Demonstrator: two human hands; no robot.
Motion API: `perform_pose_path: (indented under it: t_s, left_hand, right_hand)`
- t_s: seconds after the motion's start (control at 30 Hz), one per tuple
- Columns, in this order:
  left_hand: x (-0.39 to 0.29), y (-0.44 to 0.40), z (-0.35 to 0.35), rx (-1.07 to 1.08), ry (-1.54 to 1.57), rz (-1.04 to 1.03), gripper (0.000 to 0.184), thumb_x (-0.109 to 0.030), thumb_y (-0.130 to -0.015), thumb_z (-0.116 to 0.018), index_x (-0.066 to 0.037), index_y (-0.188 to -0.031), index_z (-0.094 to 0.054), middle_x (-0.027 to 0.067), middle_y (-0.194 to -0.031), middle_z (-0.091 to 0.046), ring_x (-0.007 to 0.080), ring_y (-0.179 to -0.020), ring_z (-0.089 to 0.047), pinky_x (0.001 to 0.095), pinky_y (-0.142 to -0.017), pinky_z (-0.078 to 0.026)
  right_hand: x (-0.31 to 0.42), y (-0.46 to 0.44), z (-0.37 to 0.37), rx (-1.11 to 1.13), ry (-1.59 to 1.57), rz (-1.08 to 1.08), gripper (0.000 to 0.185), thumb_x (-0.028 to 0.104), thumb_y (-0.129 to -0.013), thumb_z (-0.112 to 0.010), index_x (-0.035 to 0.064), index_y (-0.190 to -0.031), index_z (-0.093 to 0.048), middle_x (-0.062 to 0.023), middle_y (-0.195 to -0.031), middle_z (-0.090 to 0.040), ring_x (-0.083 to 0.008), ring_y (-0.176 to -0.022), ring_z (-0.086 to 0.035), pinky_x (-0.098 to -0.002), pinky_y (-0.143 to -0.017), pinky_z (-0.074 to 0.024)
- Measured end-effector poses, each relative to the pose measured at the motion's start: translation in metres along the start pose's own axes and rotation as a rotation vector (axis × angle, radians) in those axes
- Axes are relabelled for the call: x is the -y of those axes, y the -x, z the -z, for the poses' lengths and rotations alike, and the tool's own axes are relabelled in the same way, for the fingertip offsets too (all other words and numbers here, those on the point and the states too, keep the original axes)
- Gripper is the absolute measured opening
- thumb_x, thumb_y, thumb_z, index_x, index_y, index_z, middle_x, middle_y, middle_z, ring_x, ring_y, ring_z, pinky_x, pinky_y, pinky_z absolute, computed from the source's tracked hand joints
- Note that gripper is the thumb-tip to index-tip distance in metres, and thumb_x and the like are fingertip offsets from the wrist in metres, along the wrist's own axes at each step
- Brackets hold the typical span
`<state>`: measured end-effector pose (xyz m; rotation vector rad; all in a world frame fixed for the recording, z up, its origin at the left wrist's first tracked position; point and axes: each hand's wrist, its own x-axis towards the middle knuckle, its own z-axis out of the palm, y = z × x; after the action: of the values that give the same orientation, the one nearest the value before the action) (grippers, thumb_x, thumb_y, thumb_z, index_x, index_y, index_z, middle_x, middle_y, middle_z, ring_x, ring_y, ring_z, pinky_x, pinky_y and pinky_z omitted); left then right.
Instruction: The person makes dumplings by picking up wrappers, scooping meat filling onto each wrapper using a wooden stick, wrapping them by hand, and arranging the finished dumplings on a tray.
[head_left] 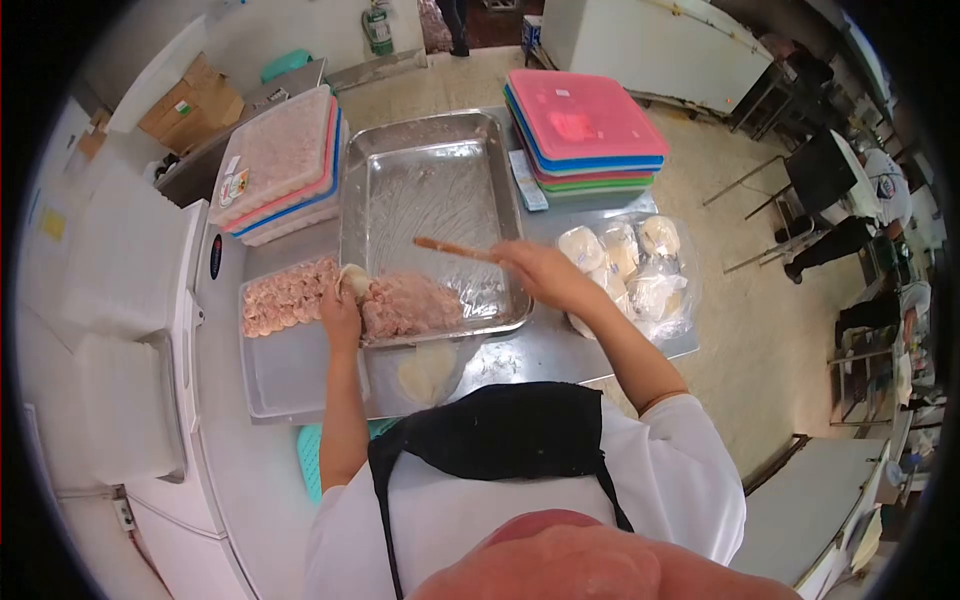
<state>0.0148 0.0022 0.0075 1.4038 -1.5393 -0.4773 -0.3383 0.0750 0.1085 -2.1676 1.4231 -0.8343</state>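
My left hand (342,312) is closed around a pale round wrapper (353,283), between a clear tray and a large metal tray. My right hand (540,272) grips a wooden stick (450,248) over the right part of the metal tray (430,180). Pink ground meat (408,306) is heaped at the near end of that tray. In the clear tray (290,385) at the left, rows of filled pieces (288,300) fill the far part. A pale flat wrapper (428,372) lies on plastic just in front of the metal tray.
Stacked lidded containers stand at the back left (275,160) and back right (585,120). Plastic bags of pale round wrappers (640,265) lie at the right of the table. Two people (885,190) are at the far right; another person's legs (453,25) show at the top.
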Motion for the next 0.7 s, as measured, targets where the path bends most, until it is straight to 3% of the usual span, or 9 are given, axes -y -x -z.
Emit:
perform_pose_path:
  t_s: [0.1,0.3,0.4,0.57,0.7]
  left_hand:
    - [0.007,-0.002,0.000,0.010,-0.010,-0.049,0.024,-0.017,-0.090,-0.056,-0.001,-0.106,-0.062,0.0177,-0.087,-0.064,0.0328,-0.079,-0.060,0.0398,-0.074,-0.045]
    - [0.015,0.001,-0.005,-0.026,-0.063,-0.226,0.032,-0.013,-0.084,-0.056,-0.005,-0.115,-0.061,0.0188,-0.097,-0.065,0.0342,-0.085,-0.062,0.0392,-0.077,-0.046]
    - [-0.021,0.004,0.006,0.042,0.111,-0.147,0.036,-0.009,-0.082,-0.053,-0.007,-0.116,-0.062,0.0188,-0.100,-0.066,0.0337,-0.089,-0.063,0.0371,-0.079,-0.048]
    - [-0.011,0.005,0.004,0.185,0.179,-0.160,0.036,-0.005,-0.079,-0.048,-0.007,-0.112,-0.064,0.0181,-0.099,-0.066,0.0331,-0.091,-0.063,0.0360,-0.081,-0.048]
    - [-0.017,0.003,0.009,0.238,0.132,-0.221,0.030,-0.006,-0.080,-0.050,-0.005,-0.107,-0.065,0.0171,-0.099,-0.065,0.0324,-0.094,-0.062,0.0378,-0.085,-0.046]
  right_hand:
    - [0.017,-0.003,-0.014,0.057,0.030,-0.006,0.025,0.024,-0.094,-0.051,0.0115,-0.115,-0.059,-0.0150,-0.105,-0.063,-0.0353,-0.095,-0.061,-0.0435,-0.080,-0.0492]
    - [0.044,-0.010,-0.043,0.133,0.102,0.011,0.024,0.027,-0.090,-0.053,0.0090,-0.101,-0.066,-0.0137,-0.096,-0.066,-0.0336,-0.089,-0.063,-0.0423,-0.078,-0.0499]
    - [0.046,-0.015,-0.056,0.233,0.232,-0.022,0.027,0.030,-0.090,-0.053,0.0075,-0.093,-0.067,-0.0135,-0.091,-0.067,-0.0343,-0.084,-0.064,-0.0441,-0.075,-0.0500]
    - [0.040,-0.014,-0.088,0.461,0.440,-0.055,0.029,0.033,-0.087,-0.054,0.0086,-0.088,-0.068,-0.0135,-0.082,-0.067,-0.0352,-0.078,-0.064,-0.0467,-0.069,-0.0503]
    - [0.038,-0.029,-0.076,0.430,0.501,-0.106,0.026,0.030,-0.086,-0.053,0.0083,-0.085,-0.069,-0.0138,-0.082,-0.067,-0.0346,-0.077,-0.065,-0.0474,-0.068,-0.0510]
